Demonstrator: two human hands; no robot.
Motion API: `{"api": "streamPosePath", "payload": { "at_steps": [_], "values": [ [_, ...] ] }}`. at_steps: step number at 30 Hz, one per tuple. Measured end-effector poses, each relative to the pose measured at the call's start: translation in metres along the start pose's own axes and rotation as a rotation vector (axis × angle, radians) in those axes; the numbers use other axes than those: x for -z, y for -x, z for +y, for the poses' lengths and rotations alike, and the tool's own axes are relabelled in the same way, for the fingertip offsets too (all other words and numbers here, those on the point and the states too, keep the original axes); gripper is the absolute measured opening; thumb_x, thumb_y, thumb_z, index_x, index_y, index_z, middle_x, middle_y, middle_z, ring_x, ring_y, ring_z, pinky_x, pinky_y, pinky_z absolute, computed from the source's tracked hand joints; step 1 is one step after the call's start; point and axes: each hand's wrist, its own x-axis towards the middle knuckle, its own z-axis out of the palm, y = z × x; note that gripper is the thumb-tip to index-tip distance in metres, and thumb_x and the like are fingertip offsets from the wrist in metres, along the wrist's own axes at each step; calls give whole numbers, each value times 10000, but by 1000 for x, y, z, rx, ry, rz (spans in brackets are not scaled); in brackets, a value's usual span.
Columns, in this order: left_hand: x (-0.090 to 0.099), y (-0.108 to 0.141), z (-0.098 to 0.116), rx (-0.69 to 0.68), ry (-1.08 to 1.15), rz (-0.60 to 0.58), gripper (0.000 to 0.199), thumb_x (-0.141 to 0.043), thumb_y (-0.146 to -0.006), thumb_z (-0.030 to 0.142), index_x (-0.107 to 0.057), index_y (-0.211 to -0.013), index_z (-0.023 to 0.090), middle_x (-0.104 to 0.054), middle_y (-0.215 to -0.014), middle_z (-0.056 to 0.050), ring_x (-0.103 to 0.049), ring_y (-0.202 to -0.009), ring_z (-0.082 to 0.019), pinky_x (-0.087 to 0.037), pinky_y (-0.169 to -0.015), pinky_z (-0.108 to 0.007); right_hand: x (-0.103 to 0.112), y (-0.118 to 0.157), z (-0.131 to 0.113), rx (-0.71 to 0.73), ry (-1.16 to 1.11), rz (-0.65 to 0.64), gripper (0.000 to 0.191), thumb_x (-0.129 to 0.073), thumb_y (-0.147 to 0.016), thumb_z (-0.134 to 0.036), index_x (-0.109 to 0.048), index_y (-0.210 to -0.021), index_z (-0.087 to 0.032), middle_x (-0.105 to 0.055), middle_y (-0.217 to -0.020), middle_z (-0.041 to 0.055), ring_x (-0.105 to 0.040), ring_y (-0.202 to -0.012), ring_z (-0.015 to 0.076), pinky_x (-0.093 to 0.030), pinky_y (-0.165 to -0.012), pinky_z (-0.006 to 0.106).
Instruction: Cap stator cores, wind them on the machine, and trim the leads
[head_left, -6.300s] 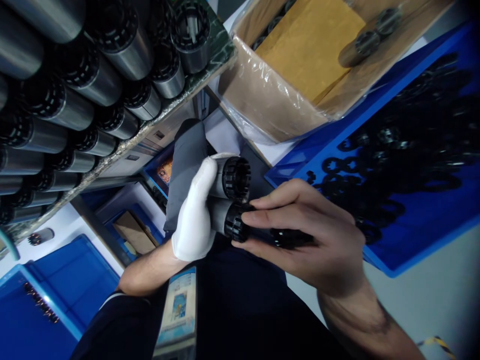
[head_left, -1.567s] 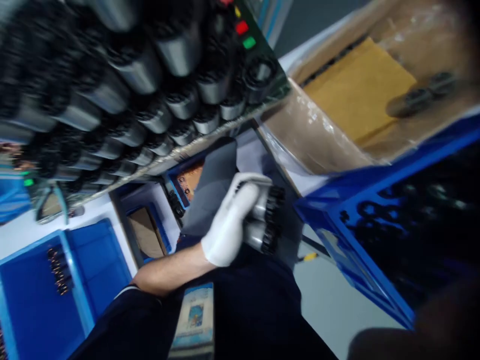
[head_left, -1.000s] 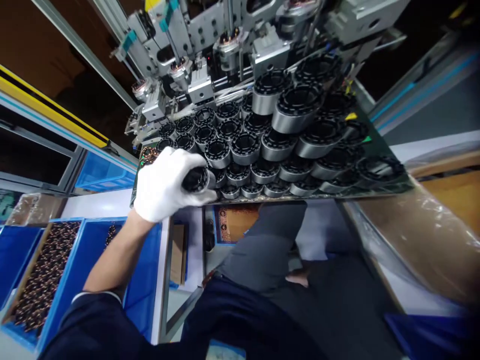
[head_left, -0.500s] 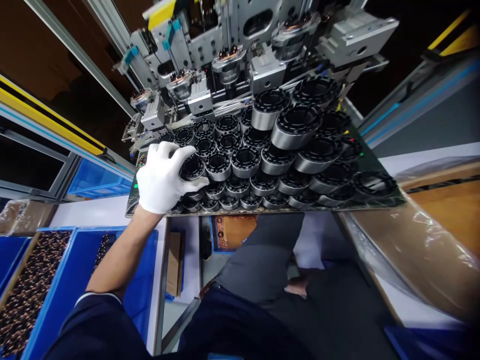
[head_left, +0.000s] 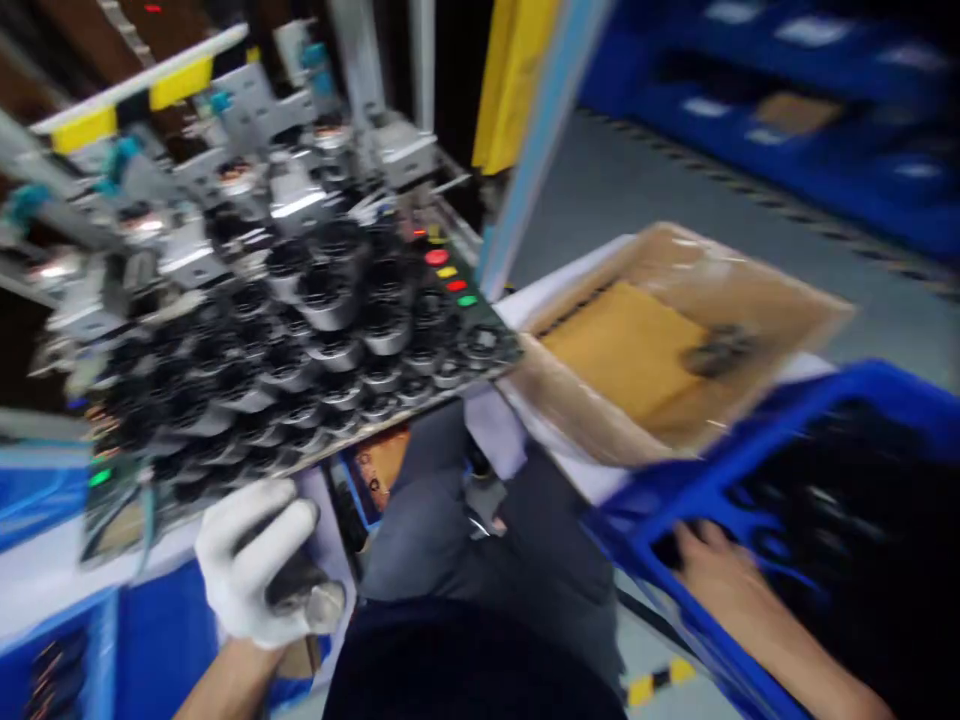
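Grey piece (head_left: 292, 582), blurred, in the curve between the fingers (head_left: 279, 545) and thumb of the gloved left hand (head_left: 247, 565); mostly hidden by the glove, its full outline and tilt indistinct. Black parts (head_left: 832, 515), several ring-shaped, lying loose and overlapping in a heap, beside and beyond the fingers of the bare right hand (head_left: 724, 575); whether the fingertips grip one cannot be told.

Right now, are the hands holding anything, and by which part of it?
Cannot be told. The gloved left hand is curled, but blur obscures any hold; the right hand is in the blue bin, its fingertips too unclear to judge.
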Motion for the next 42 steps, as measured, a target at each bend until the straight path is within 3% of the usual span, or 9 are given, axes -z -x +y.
{"api": "streamPosePath", "payload": {
  "at_steps": [5,10,15,19,23,28,33,37,42],
  "values": [
    [-107,-60,88,44,394,-120,333,-759,-1030,409,-776,-1318,241,-769,-1231,-120,-771,-1105,-302,-657,-932,-426,-14,-7,52,-235,-34,-199,495,-815,-1113,-477,-703,-1498,-186,-730,-1470,137,-748,-1281,310,-647,-1138,558],
    [-223,-155,164,74,472,-514,262,-745,-1086,365,-760,-1326,262,-781,-1284,-87,-764,-1209,-299,-637,-1049,-431,-5,-8,73,-227,-166,-322,538,-785,-1125,-538,-683,-1533,-202,-713,-1516,146,-757,-1262,306,-660,-1118,551],
    [-371,-229,225,3,269,-953,519,-736,-1097,317,-651,-1608,284,-686,-1558,-140,-653,-1488,-367,-590,-1199,-473,7,-9,81,-123,-285,-430,547,-821,-1108,-489,-686,-1559,-211,-668,-1622,155,-685,-1452,364,-601,-1225,631],
    [-470,-252,262,-32,246,-1139,682,-794,-1064,244,-565,-1707,251,-604,-1686,-185,-706,-1422,-358,-610,-1199,-529,16,-14,91,-64,-380,-515,426,-826,-1110,-469,-747,-1425,-194,-752,-1459,124,-755,-1300,314,-663,-1132,556],
    [-523,-252,275,1,271,-1254,612,-814,-1095,413,-619,-1642,218,-648,-1646,-166,-707,-1420,-358,-627,-1201,-621,22,-19,104,-16,-522,-614,367,-830,-1115,-439,-751,-1364,-181,-787,-1267,82,-790,-1022,224,-719,-895,406],
    [-537,-251,272,110,449,-1270,553,-843,-1069,363,-675,-1573,207,-657,-1641,-158,-664,-1498,-377,-577,-1262,-648,24,-21,114,33,-667,-663,456,-864,-1090,-391,-709,-1466,-185,-791,-1221,69,-751,-823,157,-680,-709,299],
    [-504,-251,258,404,761,-1231,664,-858,-932,190,-599,-1544,176,-758,-1467,-152,-759,-1338,-288,-634,-1180,-464,27,-17,125,100,-829,-666,669,-973,-868,-375,-773,-1487,-217,-830,-1215,60,-690,-625,112,-592,-586,255],
    [-428,-245,226,627,1180,-1125,459,-694,-927,248,-621,-1380,260,-759,-1247,-24,-777,-1096,-146,-659,-1032,-318,32,-12,129,147,-1019,-661,739,-929,-821,-454,-776,-1515,-253,-811,-1230,55,-757,-800,167,-656,-663,260],
    [-296,-199,181,1030,1641,-938,253,-672,-968,349,-743,-1178,228,-800,-1220,-68,-785,-1059,-205,-625,-875,-351,35,-7,120,124,-1129,-637,739,-934,-796,-449,-767,-1483,-231,-791,-1337,97,-787,-1005,222,-687,-674,245]
  ]
}}
